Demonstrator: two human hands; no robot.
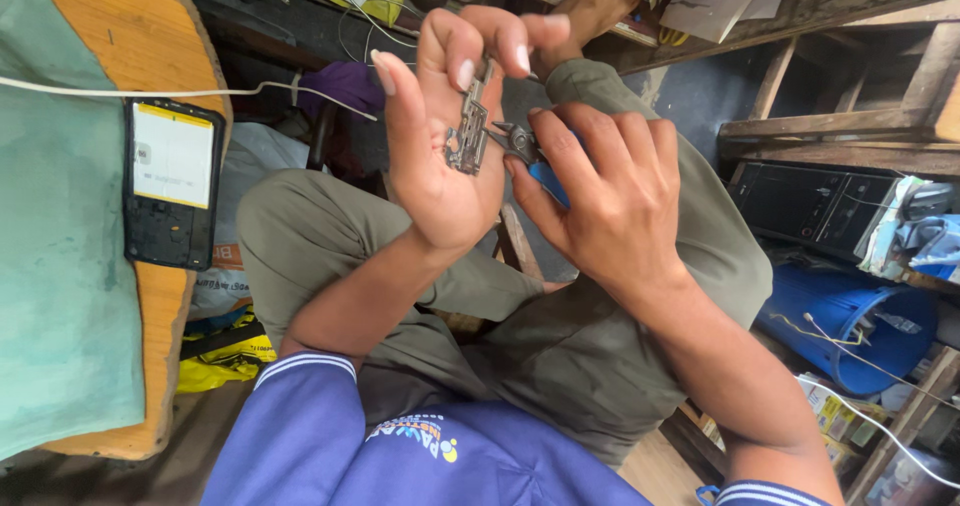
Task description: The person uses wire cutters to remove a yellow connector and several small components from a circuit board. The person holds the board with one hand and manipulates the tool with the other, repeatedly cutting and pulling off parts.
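Head view, and I start at the fingers: my left hand (440,136) has its thumb and curled fingertips pinching a small metal part (468,126), a slim silvery bracket held upright against the open palm. My right hand (600,191) sits just right of that part, fingers wrapped together around blue-handled pliers (530,156), whose dark nose touches the part's right edge. Below the part I see my folded legs in olive trousers (560,346) and blue sleeves. Well left of the part, an opened phone (172,181) with a pale battery lies on a wooden table (150,36), beside a green mat (60,266); a white cable (150,93) crosses above it. Far right of the part stand a blue bucket (850,326) and a black box (815,206).
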